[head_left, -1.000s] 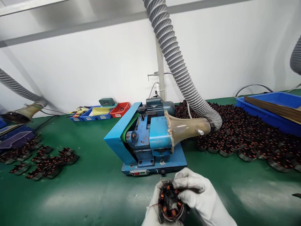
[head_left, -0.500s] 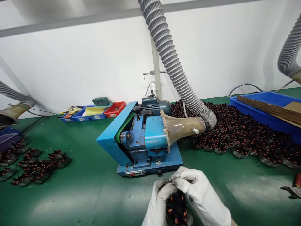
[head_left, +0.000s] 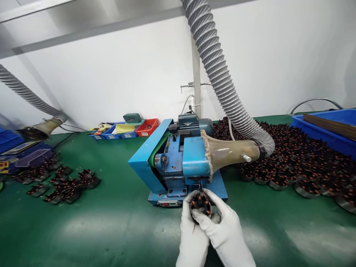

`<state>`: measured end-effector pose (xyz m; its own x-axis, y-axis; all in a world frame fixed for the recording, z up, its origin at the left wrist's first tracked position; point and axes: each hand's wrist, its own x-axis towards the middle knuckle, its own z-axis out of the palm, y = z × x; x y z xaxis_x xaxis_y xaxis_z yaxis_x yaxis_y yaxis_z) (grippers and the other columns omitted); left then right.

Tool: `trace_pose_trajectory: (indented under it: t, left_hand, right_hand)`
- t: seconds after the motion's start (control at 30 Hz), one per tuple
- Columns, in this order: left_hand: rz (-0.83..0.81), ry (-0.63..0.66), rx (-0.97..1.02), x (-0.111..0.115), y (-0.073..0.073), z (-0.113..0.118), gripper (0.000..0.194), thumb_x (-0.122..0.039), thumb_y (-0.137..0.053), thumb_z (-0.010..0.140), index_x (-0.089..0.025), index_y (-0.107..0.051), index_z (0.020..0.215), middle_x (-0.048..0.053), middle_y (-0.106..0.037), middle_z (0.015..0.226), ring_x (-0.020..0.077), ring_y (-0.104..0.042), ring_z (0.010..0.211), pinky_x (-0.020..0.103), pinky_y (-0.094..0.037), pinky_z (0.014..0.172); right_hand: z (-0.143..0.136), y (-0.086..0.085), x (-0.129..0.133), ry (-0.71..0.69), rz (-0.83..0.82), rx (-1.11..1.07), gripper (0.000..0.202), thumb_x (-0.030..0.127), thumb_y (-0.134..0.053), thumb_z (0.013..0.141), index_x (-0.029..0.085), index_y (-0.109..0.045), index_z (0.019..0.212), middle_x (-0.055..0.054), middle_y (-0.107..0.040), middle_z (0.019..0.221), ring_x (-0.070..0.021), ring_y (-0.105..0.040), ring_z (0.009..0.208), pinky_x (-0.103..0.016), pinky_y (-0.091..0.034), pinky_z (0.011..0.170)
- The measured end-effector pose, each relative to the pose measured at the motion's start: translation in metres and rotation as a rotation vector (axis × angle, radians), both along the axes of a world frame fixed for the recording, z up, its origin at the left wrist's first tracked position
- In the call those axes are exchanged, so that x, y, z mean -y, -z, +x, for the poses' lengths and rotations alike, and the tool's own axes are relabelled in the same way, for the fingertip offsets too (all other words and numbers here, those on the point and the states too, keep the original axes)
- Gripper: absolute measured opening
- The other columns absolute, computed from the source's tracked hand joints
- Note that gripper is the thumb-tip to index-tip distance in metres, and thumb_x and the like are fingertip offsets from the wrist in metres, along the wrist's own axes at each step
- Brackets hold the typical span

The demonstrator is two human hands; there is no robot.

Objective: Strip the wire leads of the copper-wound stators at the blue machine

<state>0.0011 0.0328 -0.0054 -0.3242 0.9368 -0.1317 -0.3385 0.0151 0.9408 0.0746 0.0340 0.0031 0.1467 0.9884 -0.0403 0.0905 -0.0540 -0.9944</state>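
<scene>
Both my hands wear white gloves and hold one motor stator (head_left: pixel 200 203), a dark ring with copper windings, just in front of the blue belt machine (head_left: pixel 174 154). My left hand (head_left: pixel 190 218) grips its left side. My right hand (head_left: pixel 219 218) closes on its right side, with the thumb across the lower front. Thin dark wires rise from the stator's top toward the slot under the machine's blue cover (head_left: pixel 196 157). Whether their ends enter the slot I cannot tell. A loose thin wire hangs below the stator by my left palm.
Many stators (head_left: pixel 294 152) crowd the green table (head_left: pixel 116 230) at right, beside a blue bin (head_left: pixel 339 118). A smaller group (head_left: pixel 69 185) lies at left. A grey hose (head_left: pixel 217 63) joins the machine's funnel (head_left: pixel 230 150). Small blue and red trays (head_left: pixel 147 128) stand behind.
My hands have moved forward and up with the stator, from the table's near edge to the machine's front. My right hand now wraps the stator's side. The view has swung left.
</scene>
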Motion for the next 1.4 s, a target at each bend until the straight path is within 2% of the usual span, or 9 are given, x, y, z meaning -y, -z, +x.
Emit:
trace_pose_trajectory:
  t: [0.13,0.4,0.5,0.63,0.77,0.9,1.1,1.27,1.4]
  left_hand:
    - [0.027,0.044,0.152,-0.022,0.008,-0.005,0.036,-0.019,-0.072,0.060,-0.022,-0.059,0.094,0.003,-0.072,0.093,0.0175,-0.067,0.085,0.028,-0.052,0.080]
    - [0.070,0.105,0.120,-0.034,0.004,-0.004,0.037,-0.017,-0.067,0.063,-0.023,-0.054,0.096,0.003,-0.070,0.094,0.0175,-0.065,0.087,0.030,-0.052,0.081]
    - [0.050,0.144,0.078,-0.028,0.002,-0.006,0.036,-0.015,-0.064,0.064,-0.022,-0.054,0.098,0.004,-0.069,0.095,0.0187,-0.065,0.087,0.033,-0.052,0.082]
    - [-0.011,0.117,-0.040,-0.005,0.005,-0.012,0.043,-0.016,-0.071,0.060,-0.021,-0.057,0.101,0.007,-0.067,0.104,0.0211,-0.063,0.096,0.030,-0.049,0.087]
    - [0.038,0.148,-0.164,0.006,0.011,-0.018,0.046,-0.021,-0.070,0.064,-0.022,-0.055,0.107,0.007,-0.062,0.113,0.0218,-0.058,0.105,0.031,-0.046,0.092]
    - [0.033,0.193,-0.110,-0.013,0.009,-0.017,0.036,-0.019,-0.063,0.071,-0.021,-0.052,0.105,0.008,-0.063,0.108,0.0219,-0.060,0.102,0.036,-0.045,0.094]
    - [0.058,0.174,-0.030,-0.035,0.001,-0.010,0.037,-0.013,-0.058,0.068,-0.022,-0.048,0.102,0.006,-0.066,0.102,0.0189,-0.063,0.094,0.033,-0.049,0.087]
    - [0.056,0.176,-0.055,-0.036,-0.001,-0.009,0.033,-0.015,-0.059,0.067,-0.020,-0.050,0.098,0.007,-0.066,0.100,0.0207,-0.063,0.093,0.036,-0.049,0.088]
    - [0.023,0.165,-0.136,-0.018,-0.003,-0.015,0.036,-0.017,-0.064,0.065,-0.021,-0.056,0.100,0.007,-0.066,0.102,0.0215,-0.063,0.094,0.033,-0.049,0.086]
  right_hand:
    - [-0.008,-0.006,-0.021,-0.001,0.033,0.058,0.051,0.043,-0.067,0.070,0.015,-0.063,0.112,-0.013,-0.069,0.110,-0.0293,-0.064,0.100,-0.042,-0.049,0.092]
    - [-0.010,-0.010,-0.034,0.048,0.048,0.052,0.044,0.047,-0.063,0.072,0.014,-0.067,0.101,-0.013,-0.072,0.100,-0.0292,-0.068,0.090,-0.043,-0.053,0.086]
    - [-0.011,-0.005,-0.028,0.063,0.045,0.059,0.045,0.047,-0.064,0.071,0.014,-0.067,0.101,-0.013,-0.072,0.101,-0.0295,-0.068,0.091,-0.042,-0.054,0.086]
    - [-0.014,0.012,-0.005,0.154,0.031,0.089,0.047,0.047,-0.065,0.066,0.014,-0.070,0.100,-0.014,-0.073,0.100,-0.0317,-0.068,0.093,-0.042,-0.054,0.087]
    - [-0.014,0.021,0.007,0.158,0.050,0.080,0.050,0.047,-0.066,0.066,0.017,-0.069,0.106,-0.012,-0.072,0.105,-0.0299,-0.067,0.095,-0.038,-0.054,0.087]
    - [-0.011,0.012,-0.010,0.082,0.008,0.047,0.050,0.047,-0.066,0.068,0.015,-0.068,0.107,-0.013,-0.072,0.105,-0.0292,-0.067,0.095,-0.038,-0.055,0.086]
    - [-0.014,-0.007,-0.028,0.070,0.030,0.074,0.043,0.050,-0.061,0.075,0.018,-0.066,0.103,-0.011,-0.072,0.102,-0.0278,-0.068,0.090,-0.041,-0.053,0.086]
    - [-0.011,-0.014,-0.029,0.063,0.029,0.067,0.042,0.050,-0.061,0.074,0.018,-0.068,0.100,-0.010,-0.073,0.099,-0.0275,-0.068,0.088,-0.040,-0.054,0.084]
    - [-0.008,-0.004,-0.015,0.098,0.048,0.123,0.044,0.048,-0.062,0.071,0.017,-0.070,0.100,-0.012,-0.073,0.100,-0.0291,-0.068,0.090,-0.039,-0.055,0.084]
